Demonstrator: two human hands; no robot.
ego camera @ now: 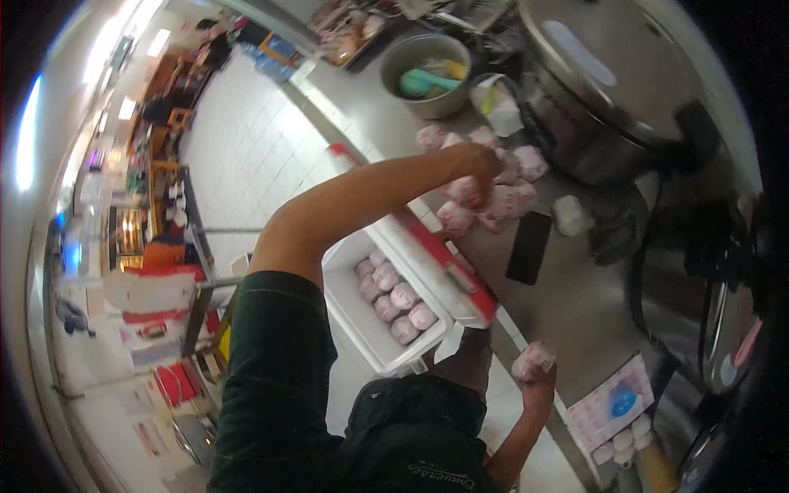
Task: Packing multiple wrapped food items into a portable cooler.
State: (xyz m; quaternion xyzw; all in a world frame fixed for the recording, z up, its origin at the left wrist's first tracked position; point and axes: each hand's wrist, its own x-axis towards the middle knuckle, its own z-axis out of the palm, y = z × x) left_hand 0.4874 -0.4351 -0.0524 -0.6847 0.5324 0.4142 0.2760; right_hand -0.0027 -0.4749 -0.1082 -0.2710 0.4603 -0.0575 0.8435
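Observation:
My left hand [481, 166] reaches over a pile of paper-wrapped round bundles [505, 206] on the metal counter. Its fingers are blurred against the pile, and I cannot tell whether they grip one. Near the counter's edge, my right hand [539, 379] holds a wrapped bundle [534, 360] in pink-printed paper. Below my left forearm, a white cooler box [345, 326] stands with its red-and-white lid [441, 265] raised. Several similar wrapped bundles [386, 277] lie inside the box.
A black phone [529, 248] lies beside the pile. Behind are a metal pot [431, 111] with a turquoise utensil and a large lidded steel pot [592, 123]. Printed paper [595, 410] with a blue object and several pale round pieces [622, 440] lie at lower right.

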